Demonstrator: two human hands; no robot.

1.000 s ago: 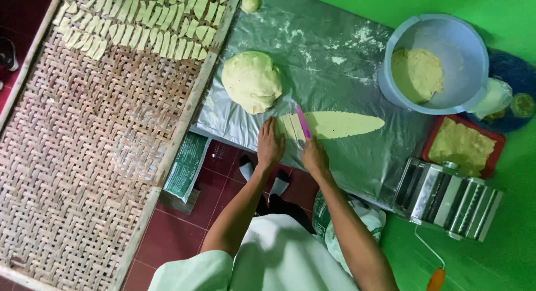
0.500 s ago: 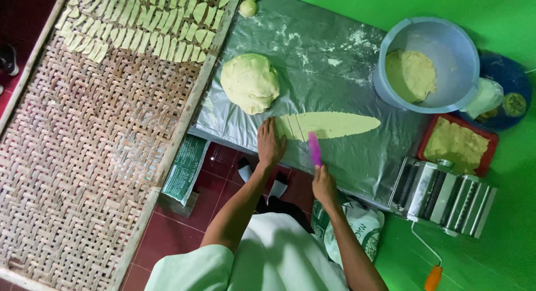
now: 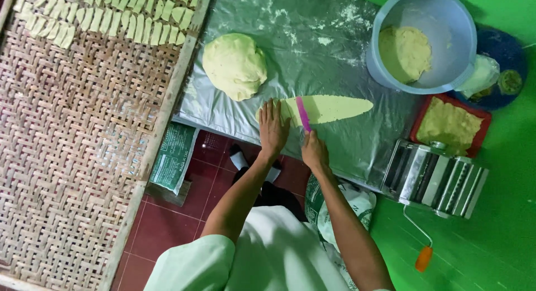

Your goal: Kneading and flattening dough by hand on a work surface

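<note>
A: Head view: where do the hands sit relative to the rolled dough strip (image 3: 329,108)?

B: The left hand (image 3: 272,129) lies flat, fingers spread, pressing the strip's near end. The right hand (image 3: 314,151) is closed around a pink knife (image 3: 302,113), whose blade lies across the strip just beside the left hand's fingertips.

A: And the strip itself?

B: It lies on the plastic-covered counter (image 3: 312,51), floured in patches, pointing away from the hands toward the pale bowl (image 3: 424,42).

A: How much looks done?

B: Beyond the strip's near end, on the woven bamboo tray (image 3: 84,157), rows of cut dough pieces (image 3: 111,17) fill only the far edge; most of the tray is bare weave. Most of the strip appears uncut.

A: What is left?

B: Plenty, judging by this: a big dough mound (image 3: 234,65) sits just beside the strip, more dough rests in the bowl, and a flattened batch lies in the red tray (image 3: 452,126) near the metal roller machine (image 3: 435,176).
</note>
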